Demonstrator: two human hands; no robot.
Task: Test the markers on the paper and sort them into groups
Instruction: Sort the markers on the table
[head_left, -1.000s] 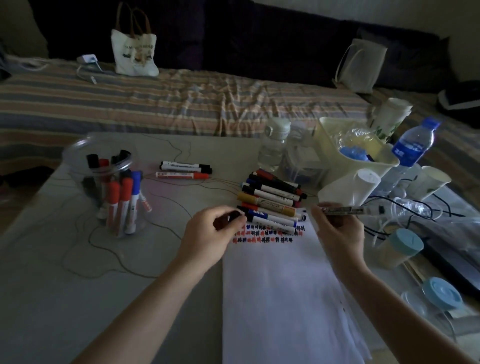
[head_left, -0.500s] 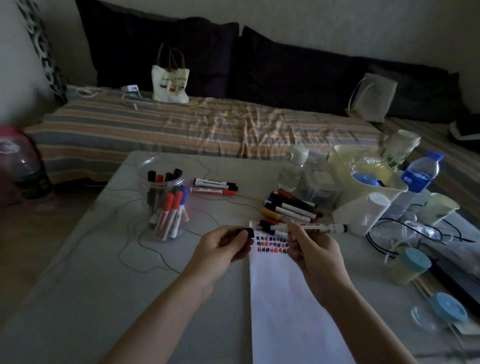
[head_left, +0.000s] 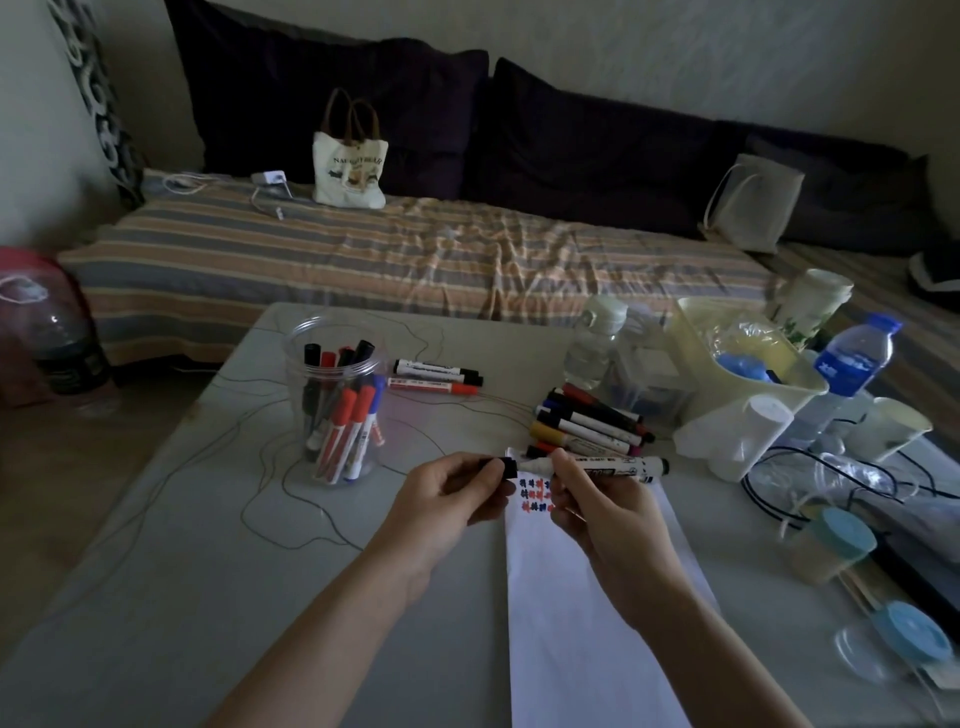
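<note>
The surface (head_left: 171, 597) holds paper (head_left: 587, 639). The left hand (head_left: 447, 499) pinches the cap (head_left: 506, 467); the right hand (head_left: 597, 499) grips the marker (head_left: 618, 466). Next, I think, cap it and sort it.

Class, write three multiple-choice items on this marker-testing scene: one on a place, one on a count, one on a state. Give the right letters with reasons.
1. Where does the clear jar of markers stand?
A. left of the paper
B. on the paper
C. on the sofa

2. How many markers lie in the small group just right of the jar?
A. three
B. six
C. ten

3. The marker in the right hand is
A. capped
B. uncapped
C. in the jar

Key: 1 A, the jar stands on the table, left of the sheet. 2 A, three lie there. 3 B, the left hand holds the black cap beside the bare tip.
</note>
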